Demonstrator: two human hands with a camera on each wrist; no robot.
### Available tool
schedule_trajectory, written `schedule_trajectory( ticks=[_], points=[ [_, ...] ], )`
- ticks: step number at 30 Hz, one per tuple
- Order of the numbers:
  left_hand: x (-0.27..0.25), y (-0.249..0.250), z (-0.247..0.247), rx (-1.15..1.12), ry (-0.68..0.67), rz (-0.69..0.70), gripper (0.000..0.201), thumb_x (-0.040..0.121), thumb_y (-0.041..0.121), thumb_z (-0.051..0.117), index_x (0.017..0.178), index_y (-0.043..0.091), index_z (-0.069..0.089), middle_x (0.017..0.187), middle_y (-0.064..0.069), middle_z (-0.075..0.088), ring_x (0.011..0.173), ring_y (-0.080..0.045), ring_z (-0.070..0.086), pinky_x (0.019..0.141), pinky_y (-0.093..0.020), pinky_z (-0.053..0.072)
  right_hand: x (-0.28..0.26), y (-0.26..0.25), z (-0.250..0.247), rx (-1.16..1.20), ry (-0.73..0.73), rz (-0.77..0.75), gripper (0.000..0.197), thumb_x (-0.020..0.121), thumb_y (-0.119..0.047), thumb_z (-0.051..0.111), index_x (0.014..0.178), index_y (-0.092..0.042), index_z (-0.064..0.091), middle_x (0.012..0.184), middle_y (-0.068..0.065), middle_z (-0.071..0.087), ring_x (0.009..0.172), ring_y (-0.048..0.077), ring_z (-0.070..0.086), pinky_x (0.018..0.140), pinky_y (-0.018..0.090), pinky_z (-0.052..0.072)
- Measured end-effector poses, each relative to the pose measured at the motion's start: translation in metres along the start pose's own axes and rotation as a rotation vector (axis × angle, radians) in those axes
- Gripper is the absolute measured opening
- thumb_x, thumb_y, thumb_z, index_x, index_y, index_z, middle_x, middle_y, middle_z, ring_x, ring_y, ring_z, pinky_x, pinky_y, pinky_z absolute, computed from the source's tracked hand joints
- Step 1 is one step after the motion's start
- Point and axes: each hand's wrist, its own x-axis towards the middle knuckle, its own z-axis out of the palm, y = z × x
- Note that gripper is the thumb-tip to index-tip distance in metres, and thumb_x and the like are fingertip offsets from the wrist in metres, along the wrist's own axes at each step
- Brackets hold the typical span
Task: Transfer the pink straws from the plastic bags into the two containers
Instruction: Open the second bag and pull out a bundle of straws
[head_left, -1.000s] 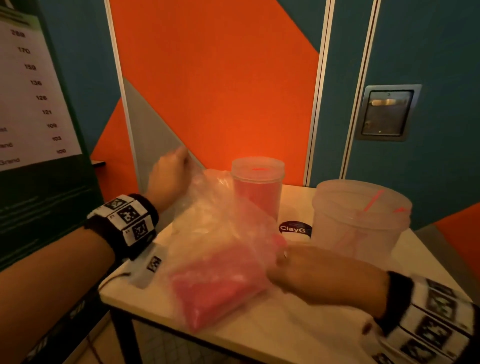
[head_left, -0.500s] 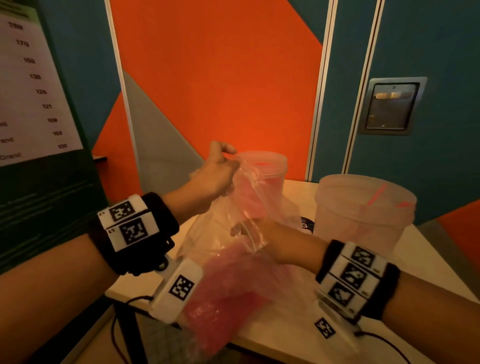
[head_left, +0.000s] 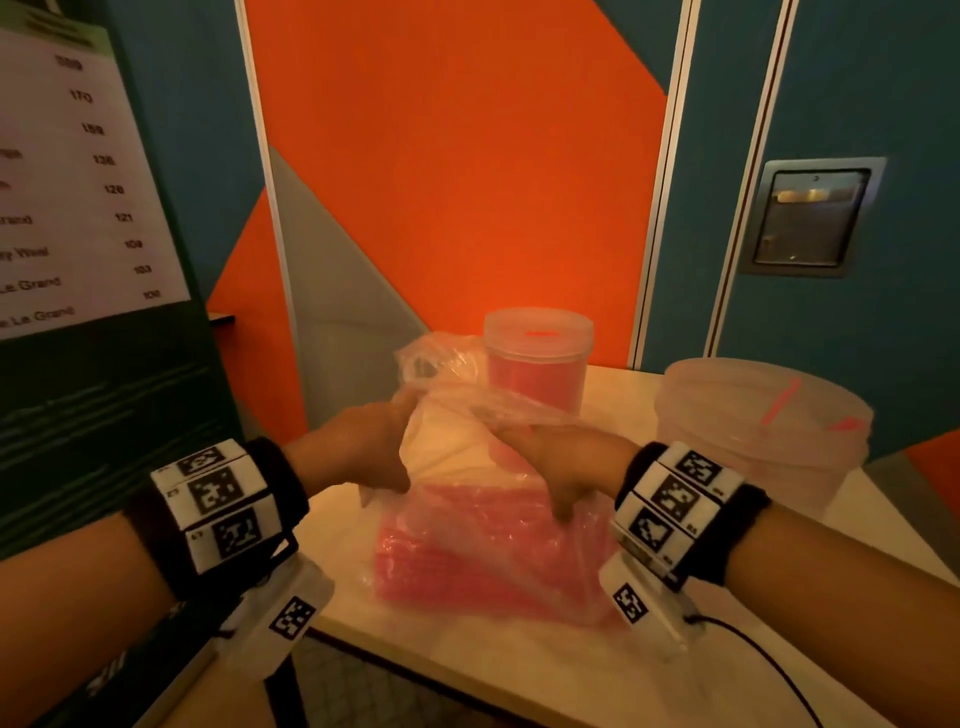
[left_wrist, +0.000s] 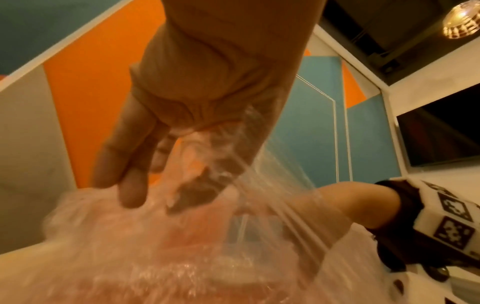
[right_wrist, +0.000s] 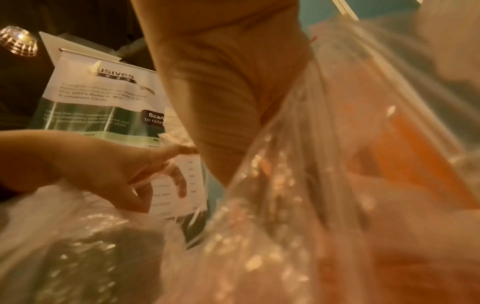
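Observation:
A clear plastic bag (head_left: 457, 410) packed with pink straws (head_left: 483, 551) rests on the white table (head_left: 467, 660). My left hand (head_left: 363, 457) grips the bag's left side near its mouth; in the left wrist view the film runs between its thumb and fingers (left_wrist: 130, 185). My right hand (head_left: 561, 467) grips the right side with its fingers curled down into the film. In the right wrist view the bag (right_wrist: 311, 205) hides those fingers. A tall container (head_left: 537, 364) full of pink straws stands behind the bag. A wide container (head_left: 753, 447) at the right holds a few straws (head_left: 779, 405).
A printed banner (head_left: 93, 208) stands close on the left. An orange and blue panel wall (head_left: 467, 182) rises right behind the table. The table's front edge (head_left: 415, 670) runs just below the bag. A thin cable (head_left: 769, 660) trails from my right wrist.
My left hand has come down from holding the bag's top up. The bag has sunk onto the table, and both hands now hold its sides near the mouth.

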Motion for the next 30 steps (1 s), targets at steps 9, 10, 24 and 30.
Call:
schedule_trajectory(
  ticks=[9, 10, 24, 30],
  points=[
    [-0.012, -0.017, -0.051, -0.068, 0.923, 0.144, 0.115, 0.071, -0.018, 0.051, 0.143, 0.048, -0.01, 0.158, -0.007, 0.0, 0.046, -0.026, 0.047, 0.034, -0.034, 0.039, 0.021, -0.018, -0.029, 0.192, 0.945, -0.203, 0.099, 0.08, 0.015, 0.041, 0.142, -0.05, -0.002, 0.149, -0.022, -0.027, 0.142, 0.023, 0.021, 0.113, 0.036, 0.025],
    [-0.016, -0.019, -0.05, -0.038, 0.941, 0.182, 0.113, 0.07, -0.02, 0.05, 0.145, 0.045, -0.006, 0.158, -0.009, -0.001, 0.045, -0.025, 0.045, 0.033, -0.033, 0.037, 0.019, -0.02, -0.029, 0.244, 0.954, -0.175, 0.103, 0.081, 0.014, 0.041, 0.135, -0.054, -0.014, 0.14, -0.028, -0.035, 0.145, 0.018, 0.002, 0.117, 0.034, 0.006],
    [-0.056, 0.011, 0.011, 0.078, 0.0, 0.133, 0.127, 0.074, 0.013, 0.071, 0.129, 0.046, -0.039, 0.156, 0.012, -0.01, 0.095, -0.02, 0.061, 0.072, -0.031, 0.057, 0.01, -0.014, 0.025, -0.002, -0.212, -0.158, 0.059, 0.093, -0.03, 0.053, 0.146, -0.021, 0.029, 0.15, 0.001, 0.035, 0.136, 0.023, 0.033, 0.11, 0.036, 0.026],
    [-0.056, 0.026, 0.004, 0.079, 0.098, 0.151, 0.118, 0.076, 0.023, 0.071, 0.136, 0.042, -0.029, 0.156, 0.012, -0.003, 0.102, -0.021, 0.061, 0.078, -0.034, 0.055, 0.035, -0.053, 0.04, 0.194, 0.152, -0.249, 0.04, 0.091, -0.011, 0.052, 0.131, -0.015, 0.051, 0.132, 0.008, 0.052, 0.121, 0.024, 0.048, 0.105, 0.032, 0.037]
  ],
)
